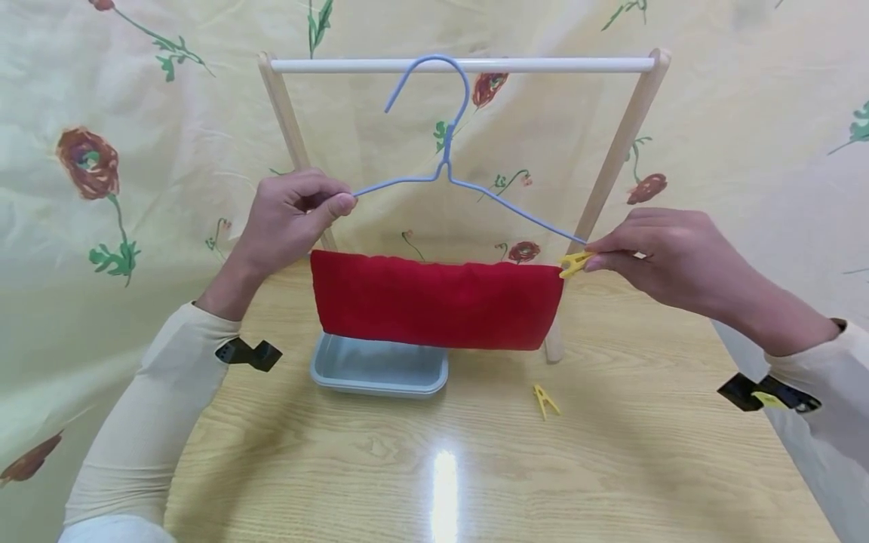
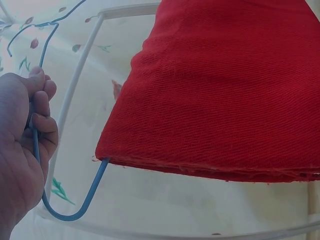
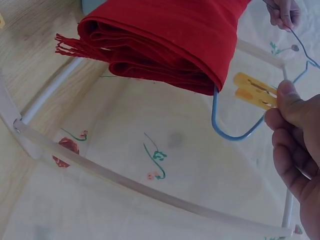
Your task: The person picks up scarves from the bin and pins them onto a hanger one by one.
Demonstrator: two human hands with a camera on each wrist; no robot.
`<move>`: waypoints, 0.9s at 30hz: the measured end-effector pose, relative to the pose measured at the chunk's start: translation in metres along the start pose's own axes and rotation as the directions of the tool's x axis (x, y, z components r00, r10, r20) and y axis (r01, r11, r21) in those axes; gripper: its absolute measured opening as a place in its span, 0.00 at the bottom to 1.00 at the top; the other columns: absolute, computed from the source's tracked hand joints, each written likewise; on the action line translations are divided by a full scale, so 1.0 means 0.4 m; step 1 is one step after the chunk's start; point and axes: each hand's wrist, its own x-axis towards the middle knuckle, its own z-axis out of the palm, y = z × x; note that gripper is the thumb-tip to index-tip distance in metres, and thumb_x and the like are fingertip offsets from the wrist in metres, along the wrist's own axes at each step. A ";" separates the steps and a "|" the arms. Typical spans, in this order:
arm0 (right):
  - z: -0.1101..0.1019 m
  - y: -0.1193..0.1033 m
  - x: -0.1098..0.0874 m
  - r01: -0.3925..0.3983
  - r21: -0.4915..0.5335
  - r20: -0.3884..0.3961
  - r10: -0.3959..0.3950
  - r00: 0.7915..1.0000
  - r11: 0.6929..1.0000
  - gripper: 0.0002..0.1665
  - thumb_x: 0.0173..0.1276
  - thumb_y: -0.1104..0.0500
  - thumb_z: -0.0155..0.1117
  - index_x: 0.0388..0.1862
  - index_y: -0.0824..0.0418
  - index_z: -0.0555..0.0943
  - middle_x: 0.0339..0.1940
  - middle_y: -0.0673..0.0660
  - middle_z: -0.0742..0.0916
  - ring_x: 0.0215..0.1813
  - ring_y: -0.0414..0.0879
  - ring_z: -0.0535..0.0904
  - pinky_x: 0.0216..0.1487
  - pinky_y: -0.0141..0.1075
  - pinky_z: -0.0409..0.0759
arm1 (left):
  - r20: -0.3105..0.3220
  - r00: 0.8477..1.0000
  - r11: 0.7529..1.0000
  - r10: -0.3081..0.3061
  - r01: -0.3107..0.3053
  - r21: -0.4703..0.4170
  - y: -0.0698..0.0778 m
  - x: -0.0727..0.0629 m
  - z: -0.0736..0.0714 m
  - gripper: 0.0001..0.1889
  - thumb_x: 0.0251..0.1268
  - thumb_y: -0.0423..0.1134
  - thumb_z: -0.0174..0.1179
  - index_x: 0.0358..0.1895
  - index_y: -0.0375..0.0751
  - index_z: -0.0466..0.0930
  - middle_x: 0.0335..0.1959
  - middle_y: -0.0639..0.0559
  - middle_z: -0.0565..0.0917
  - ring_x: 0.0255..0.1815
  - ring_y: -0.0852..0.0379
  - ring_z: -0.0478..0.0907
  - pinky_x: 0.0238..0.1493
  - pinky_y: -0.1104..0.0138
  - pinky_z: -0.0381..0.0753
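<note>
A blue wire clothes hanger (image 1: pixel 447 143) is held up in front of the rack, its hook free of the bar. Folded over its lower bar hangs a red scarf (image 1: pixel 437 302), with fringe showing at one end in the right wrist view. My left hand (image 1: pixel 292 215) grips the hanger's left shoulder, fingers wrapped round the wire in the left wrist view. Between thumb and forefinger my right hand (image 1: pixel 668 256) pinches a yellow clothespin (image 3: pixel 255 91), beside the hanger's right end. The clothespin is apart from the scarf in the right wrist view.
Behind the hanger stands a rack with a white top bar (image 1: pixel 543 65) and wooden legs (image 1: pixel 621 143). A light blue tray (image 1: pixel 380 391) sits below the scarf. Another yellow clothespin (image 1: pixel 545 401) lies on the wood-grain table (image 1: pixel 611 452). Flowered fabric (image 1: pixel 170 188) covers the background.
</note>
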 end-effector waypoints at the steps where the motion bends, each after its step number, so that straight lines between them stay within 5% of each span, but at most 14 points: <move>1: 0.002 -0.001 0.004 0.008 -0.007 0.012 -0.008 1.000 1.000 0.43 0.73 0.27 0.46 0.34 0.61 0.92 0.24 0.49 0.89 0.25 0.37 0.77 0.26 0.27 0.73 | 0.001 1.000 1.000 0.004 -0.004 -0.002 0.001 0.000 0.000 0.05 0.61 0.25 0.69 0.40 0.29 0.89 0.28 0.51 0.83 0.24 0.59 0.71 0.26 0.71 0.70; 8: 0.021 0.000 0.013 0.076 -0.037 0.048 -0.074 0.996 0.996 0.44 0.76 0.30 0.42 0.33 0.62 0.92 0.24 0.50 0.88 0.24 0.40 0.78 0.26 0.32 0.77 | 0.008 1.000 0.999 0.029 -0.029 -0.014 0.004 0.002 -0.002 0.05 0.61 0.24 0.69 0.40 0.28 0.88 0.28 0.53 0.82 0.24 0.59 0.70 0.25 0.71 0.69; 15: 0.030 -0.007 0.013 0.059 -0.052 0.093 -0.054 0.994 0.997 0.45 0.76 0.30 0.40 0.33 0.62 0.91 0.24 0.51 0.88 0.25 0.42 0.80 0.24 0.37 0.79 | 0.016 0.999 0.999 0.048 -0.047 -0.018 0.005 0.001 -0.006 0.05 0.61 0.24 0.69 0.40 0.27 0.88 0.29 0.55 0.82 0.24 0.59 0.70 0.25 0.72 0.69; 27: 0.042 -0.028 0.019 0.075 -0.081 0.066 -0.070 0.995 0.994 0.42 0.79 0.32 0.40 0.33 0.61 0.90 0.25 0.52 0.89 0.26 0.44 0.81 0.22 0.42 0.79 | 0.021 0.997 0.997 0.072 -0.071 -0.034 0.009 0.003 -0.004 0.06 0.59 0.22 0.70 0.40 0.27 0.88 0.28 0.52 0.83 0.23 0.60 0.70 0.24 0.72 0.69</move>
